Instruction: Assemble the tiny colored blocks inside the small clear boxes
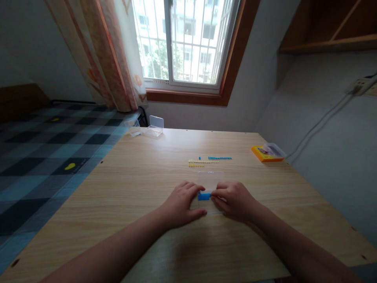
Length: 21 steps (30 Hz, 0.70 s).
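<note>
A small clear plastic box (210, 180) lies on the wooden table (141, 184) in front of me. Both hands rest at its near end. My left hand (182, 203) has its fingers curled, fingertips touching a small blue piece (204, 195) at the box's edge. My right hand (234, 199) pinches the same blue piece from the right. Beyond the box lie short rows of tiny blue beads (219, 158) and yellow beads (202, 162).
An orange box with a clear lid (267, 152) sits at the table's right edge by the wall. Clear plastic containers (152, 127) stand at the far left corner. A checked blue bedspread (44, 157) lies to the left, a window behind.
</note>
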Each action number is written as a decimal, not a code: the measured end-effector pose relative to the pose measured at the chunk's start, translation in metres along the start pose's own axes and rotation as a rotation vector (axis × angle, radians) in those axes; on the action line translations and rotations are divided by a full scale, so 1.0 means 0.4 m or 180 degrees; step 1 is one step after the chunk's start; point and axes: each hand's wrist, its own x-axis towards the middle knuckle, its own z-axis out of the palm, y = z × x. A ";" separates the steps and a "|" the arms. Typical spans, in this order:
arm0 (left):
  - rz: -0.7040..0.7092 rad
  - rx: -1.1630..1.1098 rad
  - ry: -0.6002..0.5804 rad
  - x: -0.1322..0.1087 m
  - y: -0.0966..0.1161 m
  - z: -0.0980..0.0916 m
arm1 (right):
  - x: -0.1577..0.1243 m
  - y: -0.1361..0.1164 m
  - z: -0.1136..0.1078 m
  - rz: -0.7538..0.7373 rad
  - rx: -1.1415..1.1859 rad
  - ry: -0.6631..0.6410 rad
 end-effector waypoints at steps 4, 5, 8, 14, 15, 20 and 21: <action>-0.0035 -0.0003 -0.0020 0.002 0.002 -0.002 | -0.002 0.011 -0.012 -0.0148 0.0051 0.0267; -0.0031 -0.0003 -0.0024 0.002 0.001 -0.001 | -0.003 0.018 -0.017 -0.0190 0.0044 0.0414; 0.0022 -0.0003 -0.0013 0.003 -0.004 0.003 | -0.006 0.042 -0.035 -0.0232 0.0011 0.1006; 0.0051 -0.0005 0.0025 0.001 -0.010 0.007 | -0.013 0.090 -0.062 -0.0069 0.0153 0.1994; 0.0044 -0.0009 0.0022 0.000 -0.010 0.006 | -0.012 0.099 -0.066 0.0000 0.0153 0.2056; -0.0021 -0.0043 0.0015 0.001 -0.003 0.001 | 0.033 0.163 -0.091 0.0598 0.0146 0.1508; -0.0026 -0.0052 0.0014 0.002 -0.002 0.001 | 0.051 0.179 -0.096 0.0732 0.0135 0.1322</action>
